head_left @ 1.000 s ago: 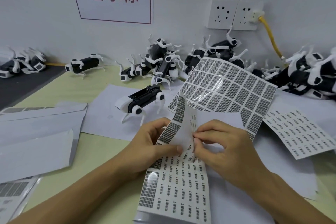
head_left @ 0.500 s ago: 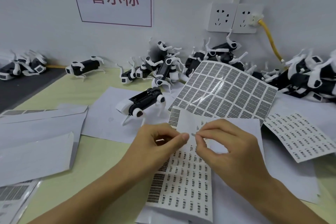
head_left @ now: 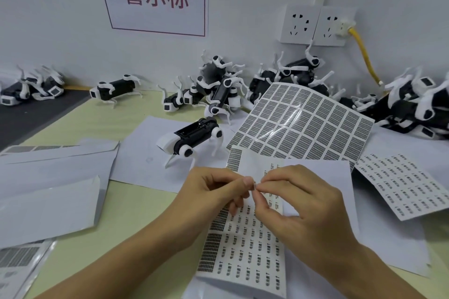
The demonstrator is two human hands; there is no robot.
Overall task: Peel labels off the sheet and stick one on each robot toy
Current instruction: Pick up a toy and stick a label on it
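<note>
A label sheet (head_left: 245,245) with rows of small printed labels lies in front of me, its far end curling upward. Above it my left hand (head_left: 213,192) and my right hand (head_left: 298,204) meet fingertip to fingertip, and between them they pinch one tiny peeled label (head_left: 254,185). A black-and-white robot dog toy (head_left: 192,137) stands on white paper just beyond my hands. Many more robot toys (head_left: 218,90) are heaped along the wall.
A curled sheet of dark labels (head_left: 303,124) leans behind my hands, another label sheet (head_left: 403,184) lies to the right. White envelopes (head_left: 48,189) cover the left side. Wall sockets (head_left: 313,25) with a yellow cable (head_left: 364,56) sit above the right pile of toys.
The label sheet dropped from my left hand and now lies flatter on the table. Both hands rose slightly, holding one peeled label between the fingertips.
</note>
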